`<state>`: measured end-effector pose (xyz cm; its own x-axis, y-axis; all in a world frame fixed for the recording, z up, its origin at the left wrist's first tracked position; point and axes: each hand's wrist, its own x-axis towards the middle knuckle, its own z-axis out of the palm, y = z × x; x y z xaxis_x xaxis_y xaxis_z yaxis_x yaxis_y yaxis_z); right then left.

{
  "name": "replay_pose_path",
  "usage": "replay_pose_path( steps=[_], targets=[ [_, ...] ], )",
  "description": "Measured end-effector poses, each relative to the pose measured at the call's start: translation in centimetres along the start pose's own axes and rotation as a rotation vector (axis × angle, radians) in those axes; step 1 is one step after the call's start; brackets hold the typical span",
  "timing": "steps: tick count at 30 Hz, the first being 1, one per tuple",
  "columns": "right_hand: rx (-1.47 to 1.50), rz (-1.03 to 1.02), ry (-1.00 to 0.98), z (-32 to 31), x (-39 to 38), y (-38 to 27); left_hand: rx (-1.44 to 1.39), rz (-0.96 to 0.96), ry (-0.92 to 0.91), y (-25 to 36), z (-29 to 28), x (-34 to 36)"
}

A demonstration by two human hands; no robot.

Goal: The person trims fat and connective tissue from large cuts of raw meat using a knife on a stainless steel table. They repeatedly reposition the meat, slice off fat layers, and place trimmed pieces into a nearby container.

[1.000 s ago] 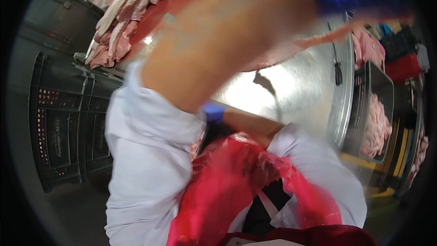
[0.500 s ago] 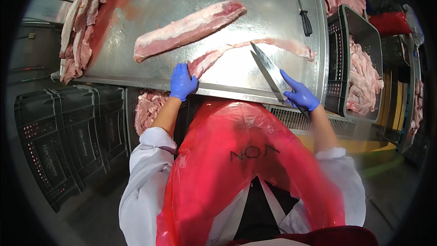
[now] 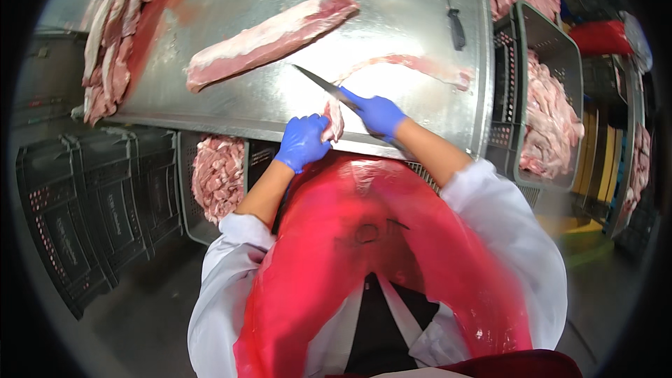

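Note:
My left hand (image 3: 304,143), in a blue glove, is closed on the near end of a thin strip of meat (image 3: 420,64) at the metal table's front edge. My blue-gloved right hand (image 3: 378,115) grips a knife (image 3: 316,82), its blade pointing to the far left and lying across the strip. To the right of the blade the strip curves over the tabletop; just where the steel meets it is partly hidden by the hand. Beyond the knife lies a long, thick piece of meat (image 3: 269,42) with a pale fatty side, apart from both hands.
A sharpening steel with a black handle (image 3: 456,30) lies at the table's (image 3: 231,108) right. Long meat strips (image 3: 115,42) are heaped at its left edge. Crates of meat stand at right (image 3: 516,77) and below the front edge (image 3: 185,196). More dark crates (image 3: 84,217) stand at left.
My right hand has swung the knife leftward, from the table's right front to beside my left hand. The left hand has drawn the strip's end slightly right and toward me. The view has shifted slightly.

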<state>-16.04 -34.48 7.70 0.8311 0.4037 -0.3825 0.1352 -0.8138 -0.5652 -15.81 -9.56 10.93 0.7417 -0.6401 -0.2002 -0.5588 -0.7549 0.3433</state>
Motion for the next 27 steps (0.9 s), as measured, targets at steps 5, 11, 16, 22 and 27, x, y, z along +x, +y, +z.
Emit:
replay_pose_path(
  steps=[5,11,16,22,27],
  targets=[
    [-0.101,0.032,-0.070,-2.4,1.6,-2.0,-0.025,-0.271,0.282,-2.2,-3.6,3.7],
    [-0.028,0.046,-0.053,-0.4,-2.6,1.4,0.103,-0.428,0.562,-14.4,-7.7,-2.4],
    [0.174,-0.039,0.195,0.7,-6.5,5.2,0.199,-0.769,0.190,-21.8,-5.5,-14.7],
    [0.623,0.260,0.533,1.0,-15.5,8.9,0.169,-0.302,0.190,-10.9,-1.9,-2.8],
    [0.822,0.442,0.739,1.4,-18.2,8.1,0.022,-0.177,0.143,3.4,1.8,14.8]
  ],
)
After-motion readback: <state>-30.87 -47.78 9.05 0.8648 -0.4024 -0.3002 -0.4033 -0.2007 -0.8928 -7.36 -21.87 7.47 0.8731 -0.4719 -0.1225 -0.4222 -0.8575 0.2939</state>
